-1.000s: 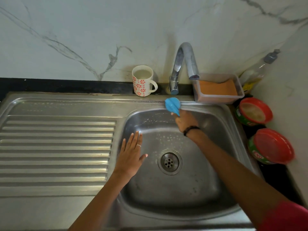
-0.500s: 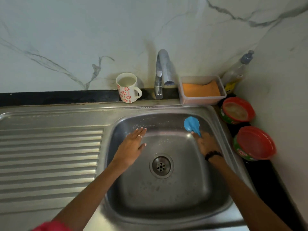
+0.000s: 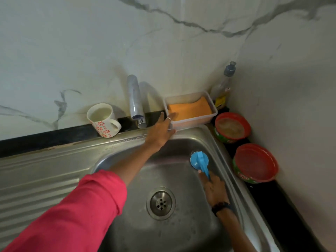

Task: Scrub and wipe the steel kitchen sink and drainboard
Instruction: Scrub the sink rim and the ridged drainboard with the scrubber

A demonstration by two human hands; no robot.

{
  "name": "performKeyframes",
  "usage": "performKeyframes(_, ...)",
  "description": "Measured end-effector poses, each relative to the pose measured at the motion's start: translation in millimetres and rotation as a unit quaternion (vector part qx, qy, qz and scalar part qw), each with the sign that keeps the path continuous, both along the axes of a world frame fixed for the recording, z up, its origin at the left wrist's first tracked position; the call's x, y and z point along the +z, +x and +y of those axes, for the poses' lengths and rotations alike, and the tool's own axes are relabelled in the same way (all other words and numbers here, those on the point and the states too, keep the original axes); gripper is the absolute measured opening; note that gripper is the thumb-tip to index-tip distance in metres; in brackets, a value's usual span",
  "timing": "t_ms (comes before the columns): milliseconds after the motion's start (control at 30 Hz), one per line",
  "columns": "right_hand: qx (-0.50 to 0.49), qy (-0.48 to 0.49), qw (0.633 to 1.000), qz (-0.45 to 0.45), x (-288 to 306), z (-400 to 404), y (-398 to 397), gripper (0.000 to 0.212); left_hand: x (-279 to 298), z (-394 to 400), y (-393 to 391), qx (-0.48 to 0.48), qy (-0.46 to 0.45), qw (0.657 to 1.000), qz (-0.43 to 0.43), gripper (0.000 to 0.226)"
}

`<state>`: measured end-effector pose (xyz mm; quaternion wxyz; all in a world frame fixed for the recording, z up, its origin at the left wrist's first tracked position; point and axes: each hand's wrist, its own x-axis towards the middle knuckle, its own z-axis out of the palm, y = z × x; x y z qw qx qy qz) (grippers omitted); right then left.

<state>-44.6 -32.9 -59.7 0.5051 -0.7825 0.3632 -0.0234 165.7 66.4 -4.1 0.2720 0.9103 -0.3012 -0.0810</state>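
Along the left of the counter the ribbed drainboard is lying dull and untouched, running into the steel sink, whose basin is filling the middle of the view with the drain at its bottom. Behind the rim a flowered mug is standing upright, just left of the faucet. The left hand is reaching across the basin, arm in a red sleeve; its fingers are lying straight and spread, holding nothing, with the fingertips touching the near left corner of the clear tray that is holding an orange sponge. That sponge is lying just ahead and to the right of those fingertips, its long side running along the back wall, so this hand is by far the nearer to it; whether it is going for the sponge or merely pushing the tray aside I cannot tell. Further right, the right hand is curling round the handle of a blue scrubber, whose round head is pressing against the basin's back right wall, the handle slanting down toward the wrist. Beyond the rim, two red-lidded tubs are sitting on the dark ledge, with a bottle in the corner behind them. The scrubbing looks to be at the basin stage, with the drainboard still to come.
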Motion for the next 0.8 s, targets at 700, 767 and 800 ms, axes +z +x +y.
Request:
performKeyframes(700, 0.251, -0.222, 0.942, 0.001, 23.8, 29.2, 131.9, 0.048, 18.2, 27.7, 57.1, 0.104, -0.287, 0.912, 0.273, 0.019)
performKeyframes(767, 0.233, -0.229, 0.945, -0.006, 25.5, 25.2, 139.7, 0.048, 10.2, 29.6, 64.6, 0.124, -0.272, 0.91, 0.288, 0.031)
performKeyframes(800, 0.213, -0.227, 0.95, -0.005, 27.9, 20.4, 138.7, 0.047, 21.0, 27.5, 57.6, 0.118, -0.284, 0.907, 0.288, 0.022)
